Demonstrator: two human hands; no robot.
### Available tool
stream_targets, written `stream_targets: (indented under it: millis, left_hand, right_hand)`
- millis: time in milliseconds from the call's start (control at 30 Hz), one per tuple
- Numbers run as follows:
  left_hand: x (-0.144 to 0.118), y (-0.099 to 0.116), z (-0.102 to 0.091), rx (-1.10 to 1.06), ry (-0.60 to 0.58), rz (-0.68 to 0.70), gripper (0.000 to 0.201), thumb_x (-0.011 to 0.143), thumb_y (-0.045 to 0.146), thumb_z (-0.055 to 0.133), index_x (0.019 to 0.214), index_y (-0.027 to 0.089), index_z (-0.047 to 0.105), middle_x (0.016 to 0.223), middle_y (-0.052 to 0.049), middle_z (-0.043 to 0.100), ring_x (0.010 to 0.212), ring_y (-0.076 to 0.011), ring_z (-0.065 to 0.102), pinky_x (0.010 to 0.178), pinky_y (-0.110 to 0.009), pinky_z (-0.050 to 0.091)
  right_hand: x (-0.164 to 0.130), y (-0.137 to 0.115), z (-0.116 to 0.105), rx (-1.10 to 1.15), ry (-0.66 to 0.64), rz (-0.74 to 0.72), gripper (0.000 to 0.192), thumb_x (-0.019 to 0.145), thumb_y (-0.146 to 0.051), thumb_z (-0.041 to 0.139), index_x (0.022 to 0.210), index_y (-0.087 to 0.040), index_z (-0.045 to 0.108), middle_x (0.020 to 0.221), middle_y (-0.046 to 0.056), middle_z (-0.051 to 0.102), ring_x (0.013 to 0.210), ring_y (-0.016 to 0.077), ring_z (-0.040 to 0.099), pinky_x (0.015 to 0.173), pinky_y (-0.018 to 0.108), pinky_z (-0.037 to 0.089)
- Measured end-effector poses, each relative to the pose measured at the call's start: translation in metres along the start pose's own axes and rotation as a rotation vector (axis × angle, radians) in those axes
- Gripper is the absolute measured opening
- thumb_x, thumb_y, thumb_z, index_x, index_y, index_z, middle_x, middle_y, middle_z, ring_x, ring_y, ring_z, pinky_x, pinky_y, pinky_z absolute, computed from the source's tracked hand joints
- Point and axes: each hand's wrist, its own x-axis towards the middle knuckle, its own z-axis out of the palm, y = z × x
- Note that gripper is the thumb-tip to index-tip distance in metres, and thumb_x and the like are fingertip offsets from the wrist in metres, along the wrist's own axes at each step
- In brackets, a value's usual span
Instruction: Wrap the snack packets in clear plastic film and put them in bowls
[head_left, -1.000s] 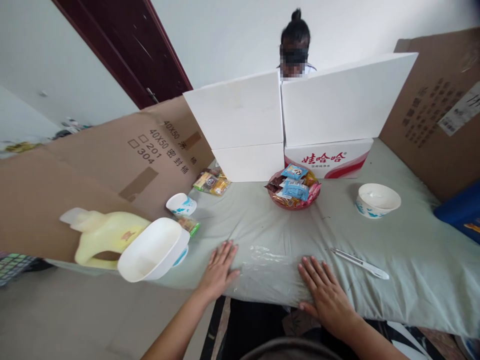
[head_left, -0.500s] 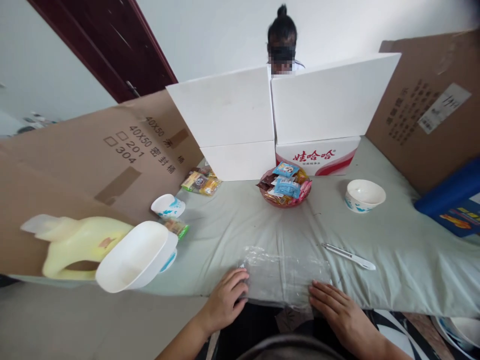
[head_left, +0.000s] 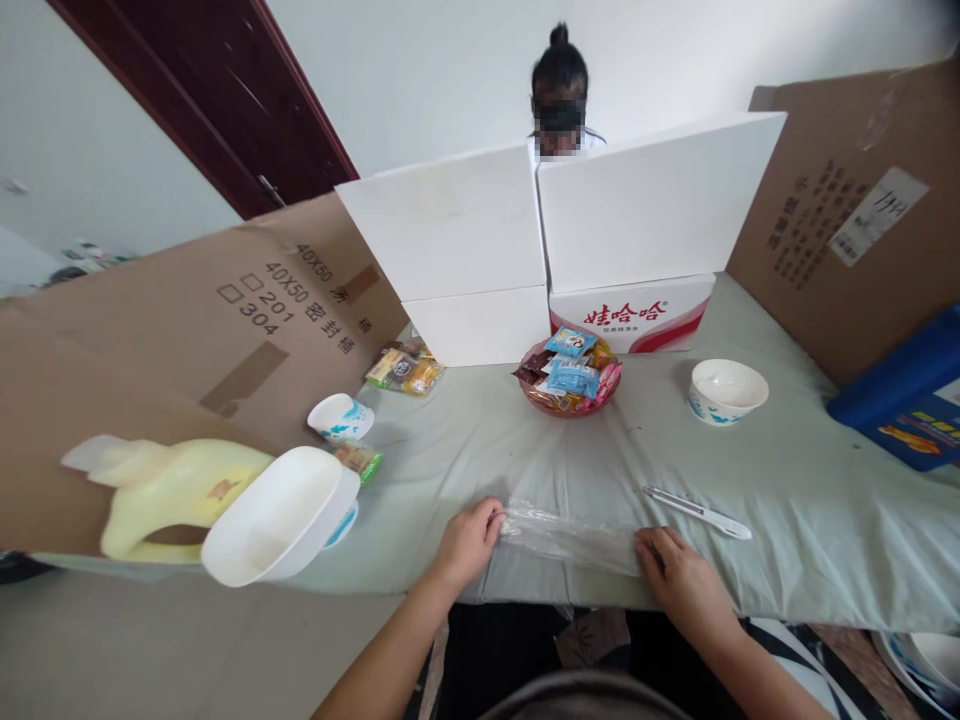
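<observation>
The person's left hand (head_left: 471, 543) pinches one end of a clear, crinkly strip of thin plastic (head_left: 566, 535) with bent fingers. The right hand (head_left: 686, 575) curls around the other end and grips it too. The plastic lies between the two hands, near the front edge of a table covered in pale green cloth (head_left: 465, 430).

Just past the right hand is a long, thin, white tool (head_left: 697, 513). Farther back sits a round, pink, see-through bowl (head_left: 568, 406) — it is full of small, shiny snack packs (head_left: 571, 378). To its right stands a round white bowl with blue marks (head_left: 726, 405). Over on the left, a white oval tub (head_left: 271, 520) tilts in front of a pale yellow plastic jug (head_left: 184, 475).
</observation>
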Motion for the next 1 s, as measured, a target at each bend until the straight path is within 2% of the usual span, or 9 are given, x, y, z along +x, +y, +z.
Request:
stream_targets:
  millis: [333,400,467,533,567,667,733,867,1000]
  left_hand:
    - [0.007,0.004,0.018,0.211,0.035,-0.129,0.016,0.094,0.028,0.047,0.091,0.021,0.061,0.084,-0.004,0.07,0.075,-0.0201,0.067,0.067,-0.028,0.047]
    - [0.005,0.006,0.021,0.22,0.137,-0.114,0.017,0.094,0.03,0.048,0.09,0.02,0.061,0.083,-0.005,0.068,0.075,-0.0207,0.065,0.068,-0.03,0.049]
    - [0.001,0.014,0.023,0.213,0.339,-0.049,0.019,0.093,0.033,0.049,0.094,0.018,0.061,0.091,-0.009,0.066,0.085,-0.0239,0.064,0.076,-0.035,0.05]
    - [-0.003,0.029,0.027,0.174,0.516,0.071,0.02,0.092,0.031,0.049,0.099,0.017,0.061,0.101,-0.013,0.062,0.098,-0.0272,0.06,0.086,-0.042,0.049]
    - [-0.005,0.039,0.029,0.147,0.537,0.147,0.02,0.093,0.029,0.048,0.101,0.017,0.061,0.105,-0.014,0.061,0.104,-0.0277,0.058,0.091,-0.043,0.047]
    - [-0.01,0.065,0.042,0.101,0.339,0.354,0.027,0.094,0.023,0.044,0.117,0.018,0.058,0.121,-0.013,0.058,0.123,-0.0272,0.049,0.102,-0.044,0.041]
    - [-0.01,0.071,0.051,0.141,0.181,0.4,0.044,0.095,0.032,0.045,0.136,0.016,0.044,0.139,-0.014,0.048,0.135,-0.0303,0.036,0.107,-0.049,0.035]
    - [-0.005,0.04,0.059,0.253,0.071,0.325,0.078,0.091,0.057,0.046,0.151,0.015,0.017,0.154,-0.018,0.025,0.143,-0.0347,0.02,0.11,-0.058,0.026]
    - [-0.002,0.004,0.049,0.303,0.165,0.16,0.077,0.091,0.059,0.043,0.15,0.014,0.021,0.153,-0.022,0.026,0.142,-0.0382,0.021,0.108,-0.062,0.024]
  right_hand:
    - [0.003,0.004,0.008,-0.404,0.017,0.067,0.032,0.097,-0.032,0.03,0.108,-0.021,0.059,0.098,0.009,0.068,0.063,0.0195,0.065,0.049,0.03,0.046]
    - [0.003,0.006,0.004,-0.44,0.075,0.035,0.033,0.096,-0.033,0.033,0.111,-0.02,0.059,0.1,0.011,0.066,0.07,0.0214,0.065,0.056,0.032,0.049]
    - [0.002,0.004,-0.001,-0.441,0.158,-0.037,0.032,0.095,-0.034,0.037,0.111,-0.019,0.06,0.105,0.013,0.065,0.087,0.0261,0.064,0.072,0.038,0.051]
    - [0.0,-0.003,-0.001,-0.398,0.213,-0.152,0.029,0.094,-0.033,0.041,0.11,-0.02,0.062,0.112,0.013,0.063,0.105,0.0294,0.058,0.088,0.044,0.047]
    - [0.0,-0.009,0.001,-0.373,0.212,-0.223,0.028,0.094,-0.03,0.042,0.11,-0.02,0.063,0.115,0.012,0.063,0.112,0.0292,0.055,0.094,0.045,0.044]
    - [-0.001,-0.027,0.017,-0.345,0.128,-0.452,0.034,0.092,-0.024,0.045,0.123,-0.022,0.057,0.129,0.008,0.058,0.128,0.0263,0.044,0.106,0.045,0.034]
    - [-0.001,-0.031,0.029,-0.375,0.082,-0.521,0.048,0.089,-0.029,0.05,0.136,-0.018,0.047,0.141,0.009,0.049,0.135,0.0276,0.036,0.11,0.046,0.028]
    - [-0.004,-0.012,0.037,-0.439,0.073,-0.439,0.073,0.086,-0.048,0.054,0.145,-0.011,0.032,0.15,0.015,0.036,0.14,0.0317,0.026,0.111,0.051,0.024]
    - [-0.013,0.016,0.024,-0.453,0.107,-0.389,0.065,0.089,-0.043,0.05,0.145,-0.014,0.035,0.149,0.012,0.039,0.14,0.0302,0.026,0.109,0.052,0.024]
